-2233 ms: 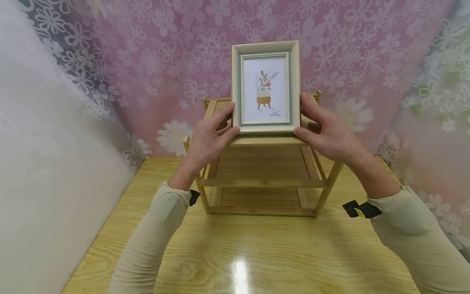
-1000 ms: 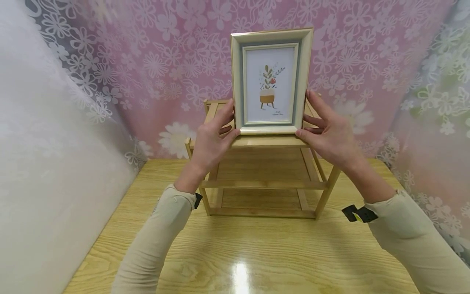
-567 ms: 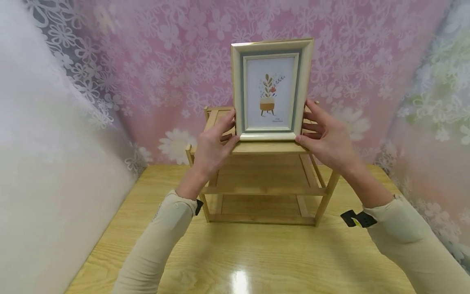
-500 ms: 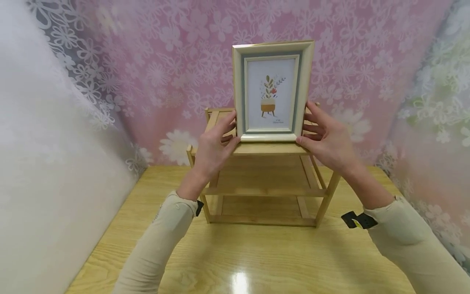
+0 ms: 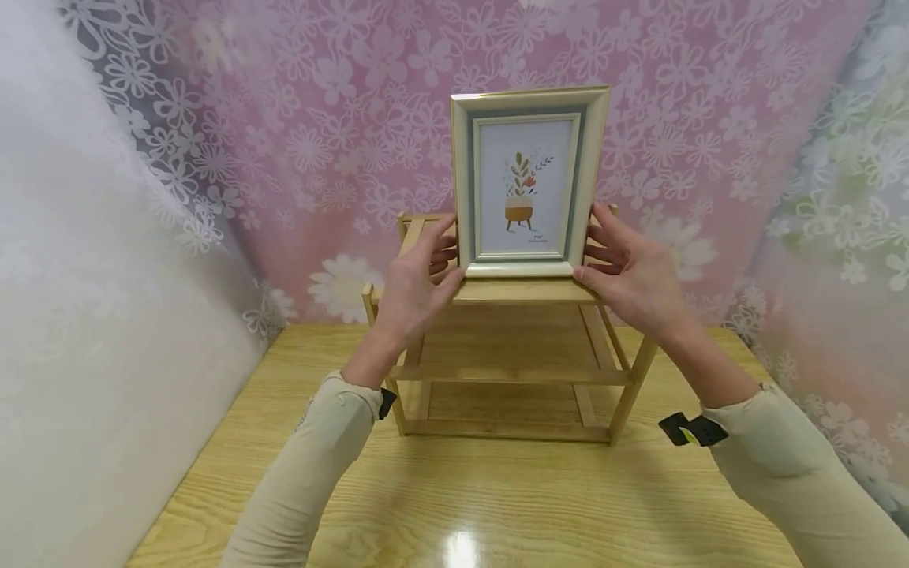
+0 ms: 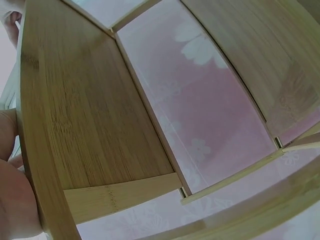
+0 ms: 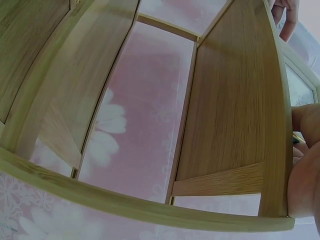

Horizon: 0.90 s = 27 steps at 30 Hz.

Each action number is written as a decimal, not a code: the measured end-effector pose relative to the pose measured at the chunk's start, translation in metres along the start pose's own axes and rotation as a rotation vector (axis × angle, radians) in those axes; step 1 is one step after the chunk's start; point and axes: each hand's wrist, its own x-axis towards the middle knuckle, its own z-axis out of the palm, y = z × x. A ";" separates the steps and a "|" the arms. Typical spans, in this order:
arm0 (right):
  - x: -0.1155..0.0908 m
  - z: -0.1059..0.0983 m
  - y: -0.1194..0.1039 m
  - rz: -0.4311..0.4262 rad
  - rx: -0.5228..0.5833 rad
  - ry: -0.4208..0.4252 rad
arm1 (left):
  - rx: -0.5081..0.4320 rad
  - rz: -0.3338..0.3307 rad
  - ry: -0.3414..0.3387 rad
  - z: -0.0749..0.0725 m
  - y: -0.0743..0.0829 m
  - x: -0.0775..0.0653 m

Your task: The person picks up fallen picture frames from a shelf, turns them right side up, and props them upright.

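Observation:
A picture frame (image 5: 600, 166), cream with a blue-grey inner band, stands near the front edge of the top shelf of a wooden rack (image 5: 511, 375). Its print (image 5: 521, 185) of a potted plant faces me. My left hand (image 5: 415, 284) grips the lower left corner, thumb in front and fingers along the side. At the lower right corner, my right hand (image 5: 635, 276) holds the frame the same way. In the right wrist view, part of the right hand (image 7: 306, 170) shows beside the shelf edge; the left wrist view shows part of the left hand (image 6: 17, 200). The frame's back is hidden.
The rack has lower shelves and slanted legs, standing on a wood-grain surface (image 5: 426, 505). Pink floral fabric (image 5: 341, 118) hangs behind it. A pale curtain (image 5: 106, 276) borders the left, with more floral fabric (image 5: 838, 237) on the right.
Since the oldest frame, the picture frame's top has tipped toward me, and it looks larger. Both hands keep their hold. Lately the whole scene shifts slightly downward in view.

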 end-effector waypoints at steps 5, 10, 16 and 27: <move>0.001 0.001 0.000 0.044 -0.046 -0.016 | -0.020 -0.014 -0.024 -0.002 0.000 0.001; 0.005 -0.002 -0.003 0.077 -0.073 -0.084 | -0.041 -0.029 -0.040 -0.003 -0.002 0.001; 0.012 -0.003 -0.009 0.132 -0.176 -0.128 | -0.098 -0.020 -0.019 -0.003 -0.004 -0.001; 0.017 0.001 -0.008 0.121 -0.177 -0.114 | -0.117 0.013 -0.004 -0.002 -0.003 -0.001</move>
